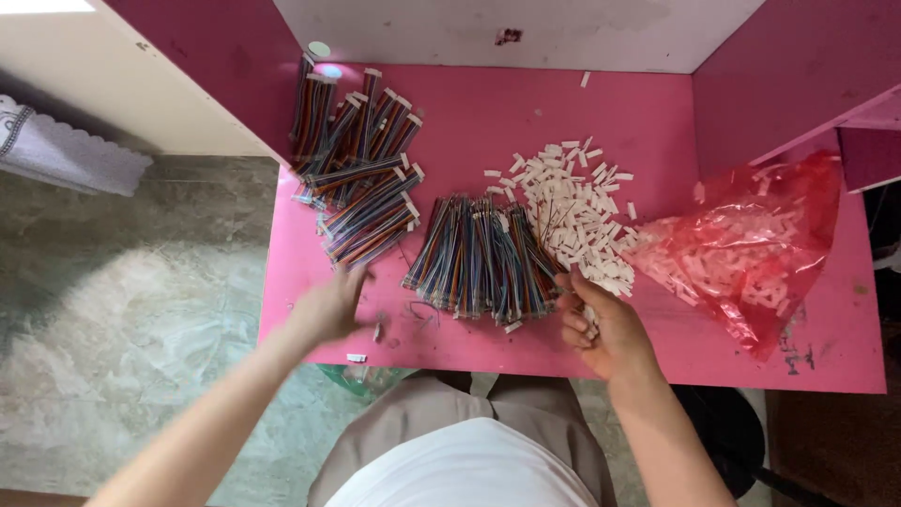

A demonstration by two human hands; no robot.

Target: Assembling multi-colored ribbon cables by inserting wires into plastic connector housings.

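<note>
Looking down from the head camera, we see a pink table (488,122) with two bare hands over its near edge. The left hand (328,305) is blurred and lies low over the table, its fingers stretched toward a stack of finished wire bundles (361,174); we cannot tell if it holds anything. These bundles are flat groups of thin multicoloured wires with small white connectors at their ends, and they lie crossed over each other at the far left of the table.

The right hand (601,329) is half curled with the palm turned up, and small white connectors seem to rest inside the fingers; we cannot tell how many. It touches the right edge of a loose fan of multicoloured wires (483,253), which lies in the middle of the table and has no white ends on the near side, except one or two.

Just behind this hand there is a heap of white plastic connectors (572,207). To the right of the heap a red transparent bag (751,249) lies open, with more of the same white pieces inside.
</note>
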